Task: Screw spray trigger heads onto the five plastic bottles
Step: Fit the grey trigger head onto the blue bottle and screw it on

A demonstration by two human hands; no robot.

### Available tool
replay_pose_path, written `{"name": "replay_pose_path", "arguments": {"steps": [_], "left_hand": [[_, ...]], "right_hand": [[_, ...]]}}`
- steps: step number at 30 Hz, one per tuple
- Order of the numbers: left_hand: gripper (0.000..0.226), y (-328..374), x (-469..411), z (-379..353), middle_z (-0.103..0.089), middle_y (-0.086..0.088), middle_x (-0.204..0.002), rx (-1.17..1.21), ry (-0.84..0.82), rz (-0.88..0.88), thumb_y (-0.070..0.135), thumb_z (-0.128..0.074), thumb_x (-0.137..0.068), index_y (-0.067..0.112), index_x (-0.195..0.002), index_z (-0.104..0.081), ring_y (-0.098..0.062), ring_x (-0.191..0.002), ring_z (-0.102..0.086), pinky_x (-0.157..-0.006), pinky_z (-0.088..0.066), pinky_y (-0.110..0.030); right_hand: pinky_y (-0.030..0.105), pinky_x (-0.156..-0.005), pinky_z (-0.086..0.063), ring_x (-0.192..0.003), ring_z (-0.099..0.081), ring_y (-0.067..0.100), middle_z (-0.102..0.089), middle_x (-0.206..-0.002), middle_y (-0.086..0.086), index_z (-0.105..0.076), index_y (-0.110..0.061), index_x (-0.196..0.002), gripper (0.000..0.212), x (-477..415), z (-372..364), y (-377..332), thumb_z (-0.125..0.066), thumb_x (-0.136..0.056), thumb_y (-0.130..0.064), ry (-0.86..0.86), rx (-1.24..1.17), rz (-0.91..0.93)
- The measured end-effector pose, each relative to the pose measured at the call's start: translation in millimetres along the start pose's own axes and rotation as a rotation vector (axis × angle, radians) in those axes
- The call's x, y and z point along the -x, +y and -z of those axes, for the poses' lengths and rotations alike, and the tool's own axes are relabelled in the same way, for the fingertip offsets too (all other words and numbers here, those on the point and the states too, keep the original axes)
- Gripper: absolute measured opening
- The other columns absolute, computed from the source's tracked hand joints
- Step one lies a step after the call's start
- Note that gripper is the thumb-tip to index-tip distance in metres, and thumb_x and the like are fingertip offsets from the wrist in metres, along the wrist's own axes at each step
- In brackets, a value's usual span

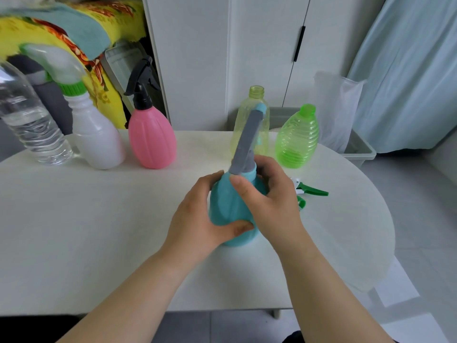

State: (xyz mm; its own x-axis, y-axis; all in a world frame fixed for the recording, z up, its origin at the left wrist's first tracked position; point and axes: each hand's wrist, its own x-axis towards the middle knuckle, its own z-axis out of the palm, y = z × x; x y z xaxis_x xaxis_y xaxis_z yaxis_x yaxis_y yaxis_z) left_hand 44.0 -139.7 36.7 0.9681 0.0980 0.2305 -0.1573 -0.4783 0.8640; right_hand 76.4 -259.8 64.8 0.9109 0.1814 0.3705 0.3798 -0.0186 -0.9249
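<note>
bottle: teal bottle (231, 214) mid-table, upright, between both hands
left hand (197, 219): wraps bottle body
right hand (269, 199): grips collar of grey trigger head (247, 142)
axis: head leans up, away; twist about neck

On a pale round-edged table (86, 219), the left hand (197, 219) wraps the belly of a teal plastic pear-shaped bottle (227, 209), while the right hand (269, 201) grips its neck beneath a grey and teal spray trigger head (247, 139). Behind stand a pink ribbed bottle with a black trigger head (152, 134), a white bottle with a green-collared clear trigger head (96, 134), a clear water bottle (29, 120), an open yellow-green translucent bottle (249, 120) and a bright green ribbed bottle (296, 137). A loose green and white trigger head (311, 191) lies beside the right hand.
</note>
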Motion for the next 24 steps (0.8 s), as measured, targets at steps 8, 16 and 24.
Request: {"name": "replay_pose_path", "arguments": {"steps": [8, 16, 24], "left_hand": [[0.08, -5, 1, 4, -0.039, 0.039, -0.104, -0.023, 0.005, 0.011, 0.027, -0.083, -0.047, 0.049, -0.106, -0.034, 0.004, -0.104, -0.042, -0.087, -0.033, -0.022], [0.078, -10, -1, 5, -0.042, 0.037, -0.108, 0.071, -0.036, 0.014, 0.025, -0.086, -0.046, 0.056, -0.098, -0.035, 0.029, -0.097, -0.036, -0.08, -0.032, -0.001], [0.075, -7, -6, 9, -0.048, 0.049, -0.104, 0.096, -0.102, 0.008, 0.044, -0.076, -0.036, 0.059, -0.099, -0.039, 0.019, -0.105, -0.043, -0.09, -0.037, -0.016]], "right_hand": [[0.024, -0.088, -0.046, -0.099, -0.054, 0.007, -0.057, -0.1, -0.011, -0.047, -0.03, -0.102, 0.032, 3, -2, -3, -0.058, -0.072, -0.026, -0.073, -0.039, -0.057], [0.008, -0.069, -0.047, -0.077, -0.061, -0.008, -0.068, -0.074, -0.023, -0.063, -0.033, -0.076, 0.021, -1, 0, 6, -0.069, -0.073, -0.013, -0.022, -0.251, -0.125], [-0.002, -0.063, -0.041, -0.081, -0.056, -0.021, -0.065, -0.078, -0.038, -0.059, -0.039, -0.085, 0.019, 2, 8, 5, -0.06, -0.082, -0.021, -0.12, -0.24, -0.175]]}}
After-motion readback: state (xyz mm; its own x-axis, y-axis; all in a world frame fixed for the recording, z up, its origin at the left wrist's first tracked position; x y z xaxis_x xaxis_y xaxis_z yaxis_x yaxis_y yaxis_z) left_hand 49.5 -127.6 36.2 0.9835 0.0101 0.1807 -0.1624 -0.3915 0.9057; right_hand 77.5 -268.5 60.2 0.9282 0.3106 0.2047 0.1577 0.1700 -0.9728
